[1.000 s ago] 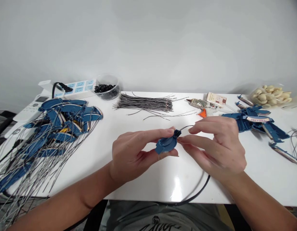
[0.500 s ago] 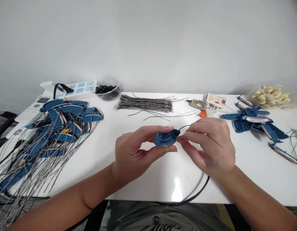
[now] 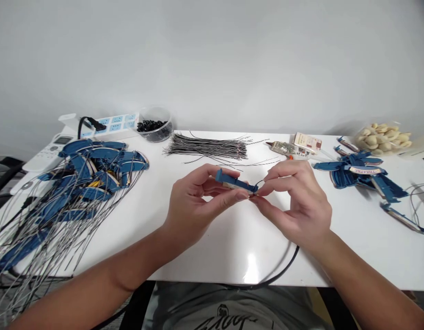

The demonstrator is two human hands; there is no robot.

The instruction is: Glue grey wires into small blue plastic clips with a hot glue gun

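Note:
Over the middle of the white table, my left hand grips a small blue plastic part between thumb and fingers. The part is held edge-on, with a pale strip along its near side. At its right end my right hand pinches a thin dark wire; the fingertips hide where wire and part meet. Beyond my hands lies a bundle of thin dark wires. Farther right, a glue gun rests on the table.
A heap of blue parts with trailing wires covers the left side, near a power strip and a clear tub of black pieces. More blue parts lie right, before a bag of cream-coloured pieces. A black cable curves along the table's front edge.
The blue part has been turned from its broad face to its narrow edge. My right fingers have shifted slightly left and down around the wire at its end.

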